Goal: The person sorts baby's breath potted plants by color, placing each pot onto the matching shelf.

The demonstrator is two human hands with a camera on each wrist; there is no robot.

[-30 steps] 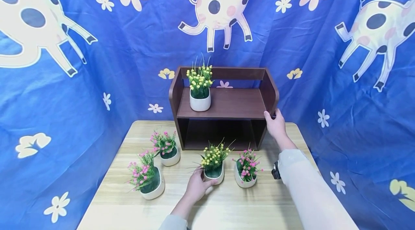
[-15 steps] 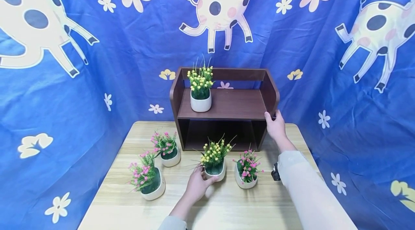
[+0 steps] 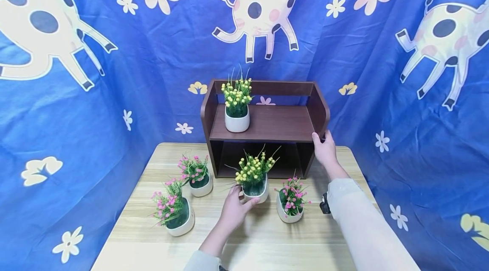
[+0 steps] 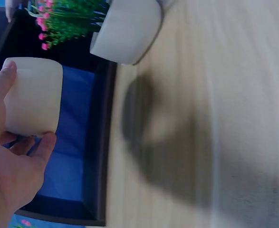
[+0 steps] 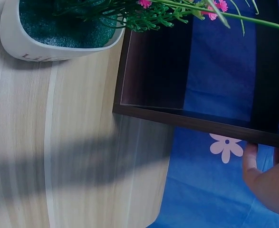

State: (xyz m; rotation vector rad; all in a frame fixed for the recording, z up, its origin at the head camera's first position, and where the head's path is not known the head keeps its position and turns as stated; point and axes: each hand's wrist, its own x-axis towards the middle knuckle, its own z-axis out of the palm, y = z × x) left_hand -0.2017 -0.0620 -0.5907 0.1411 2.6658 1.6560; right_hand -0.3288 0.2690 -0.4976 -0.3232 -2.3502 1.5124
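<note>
My left hand (image 3: 234,210) grips the white pot of a yellow-flowered plant (image 3: 255,182), thumb on one side and fingers on the other. In the left wrist view this pot (image 4: 33,97) is off the table, in front of the shelf's lower opening. At the right side panel of the dark brown two-tier shelf (image 3: 267,122), my right hand (image 3: 325,150) holds the panel's edge; some of its fingers are hidden behind the panel. Another yellow-flowered potted plant (image 3: 237,120) stands on the upper tier, toward the left.
A pink-flowered potted plant (image 3: 291,207) stands on the wooden table (image 3: 153,245) right of the held pot. Two more pink ones, a nearer plant (image 3: 179,220) and a farther plant (image 3: 198,182), stand at the left. A blue patterned curtain (image 3: 160,71) surrounds the table.
My left hand has raised the yellow-flowered plant from the table and moved it slightly forward, toward the shelf. The right hand stays at the shelf's side panel.
</note>
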